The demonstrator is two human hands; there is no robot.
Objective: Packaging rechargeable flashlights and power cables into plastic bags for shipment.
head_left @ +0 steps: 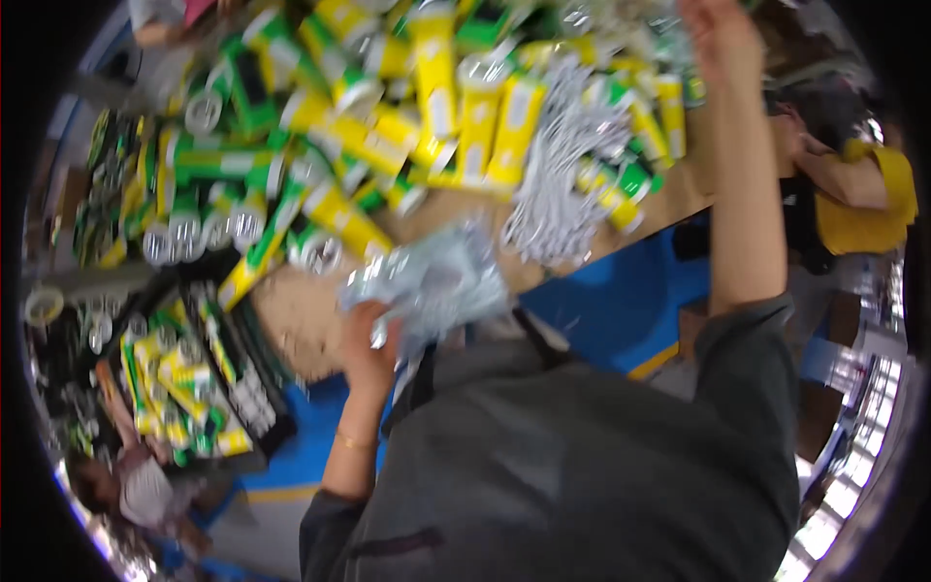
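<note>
My left hand [369, 351] grips the near left edge of a see-through plastic bag [432, 276], which lies over the table's front edge close to my body. Whether anything is inside the bag, I cannot make out. My right arm stretches far forward, and my right hand [720, 44] is beside shiny see-through plastic at the far end of the table. Motion smears its fingers. Between the hands lies a bundle of white cords [572, 165]. Yellow flashlights [436, 73] and green flashlights [223, 160] with round lens heads are heaped beyond and left of the bag.
The brown tabletop [301, 320] shows along its front edge. At the left, a black crate [257, 412] holds more yellow and green flashlights. A person in a yellow top [863, 199] works at the right, another person [145, 485] at the lower left. Blue flooring [621, 281] shows below.
</note>
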